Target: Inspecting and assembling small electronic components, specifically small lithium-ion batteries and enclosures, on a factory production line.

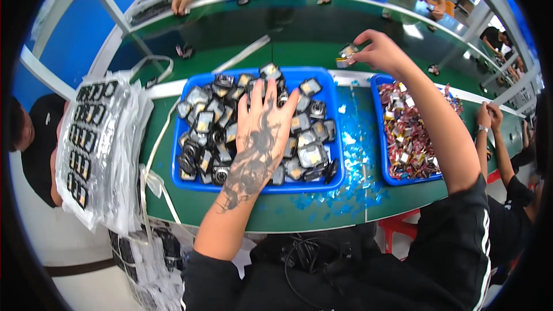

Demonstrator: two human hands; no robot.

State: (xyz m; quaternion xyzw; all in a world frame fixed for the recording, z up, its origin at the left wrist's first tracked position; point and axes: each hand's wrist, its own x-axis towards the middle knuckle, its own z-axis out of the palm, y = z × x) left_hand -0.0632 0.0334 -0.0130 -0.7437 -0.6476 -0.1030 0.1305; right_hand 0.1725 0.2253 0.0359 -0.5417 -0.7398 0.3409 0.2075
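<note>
My left hand (264, 124) lies palm down over a blue tray (177, 164), fingers spread on a heap of small black camera-like devices (314, 154). Some of these show round lenses, others pale backs with a yellowish patch. Further off and to the right, my right hand (381, 53) reaches over the green belt. Between its thumb and index finger is a small black device (348, 50) of the same look. A small silvery block (344, 63) with a yellow-orange edge sits just below that device; whether the two are joined I cannot tell.
Right of the tray, a second blue tray (380, 132) holds silvery blocks with red wires. Blue film scraps (348, 161) litter the table between them. Bagged trays of black parts (86, 144) are stacked at left, beside loose white straps (154, 164). Co-workers' hands (183, 3) show across the belt.
</note>
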